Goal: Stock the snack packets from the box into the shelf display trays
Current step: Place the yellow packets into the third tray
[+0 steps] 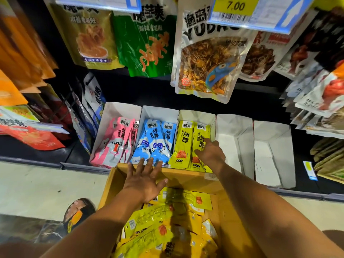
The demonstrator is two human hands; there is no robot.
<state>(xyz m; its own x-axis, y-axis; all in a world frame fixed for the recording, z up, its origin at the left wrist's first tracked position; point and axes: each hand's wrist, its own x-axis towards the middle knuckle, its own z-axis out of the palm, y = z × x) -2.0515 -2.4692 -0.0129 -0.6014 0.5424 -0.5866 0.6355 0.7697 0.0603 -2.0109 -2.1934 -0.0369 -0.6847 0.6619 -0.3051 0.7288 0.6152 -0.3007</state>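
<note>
Left hand [146, 181] was held open, palm down, fingers spread, over the far rim of the cardboard box [186, 176]; nothing was gripped. Right hand [211, 152] was reached past that far rim and laid on the yellow packets [183, 144] standing in the yellow tray [201, 116]. Its fingers were extended against a packet front with the thumb out to the side. No curl round a packet was made out, so it was logged as open and pressing.

The box was set just in front of the shelf edge with its top open. Loose packets [167, 216], also yellow, were piled inside it at all angles, under and nearer than the left hand.

Beyond the box's far rim a row of white trays was lined up side by side:
- Pink packets [113, 144] were stood in the tray past the box's far left corner.
- Blue packets [155, 144] were stood in the tray straight beyond the left hand.
- The yellow tray was next along.
- Two more white trays [232, 131] were placed beyond and right of the box.

Large hanging bags [208, 58] were hung above the trays, well beyond the box. A yellow price tag [235, 6] reading 7.00 was clipped over them. Pale floor [37, 183] was seen left of the box.
</note>
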